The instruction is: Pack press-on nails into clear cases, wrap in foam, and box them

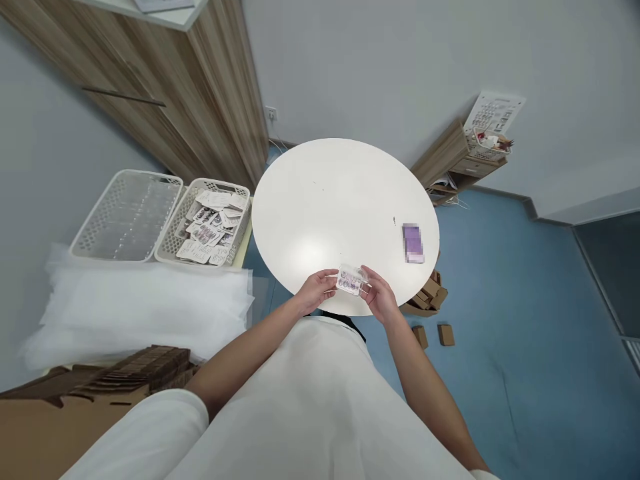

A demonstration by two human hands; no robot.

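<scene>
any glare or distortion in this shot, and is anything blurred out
Head view: a bright glare patch on the white table; head view: wide-angle distortion, the cabinet leaning steeply; head view: the purple item is pixelated, and the clear case shows too small for fine detail.

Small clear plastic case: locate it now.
In the head view, the small clear plastic case is just right of centre, held between left hand and right hand, over the near side of the round white table.

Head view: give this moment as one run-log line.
left hand: holding clear case; right hand: holding same case; place: over white table
</scene>
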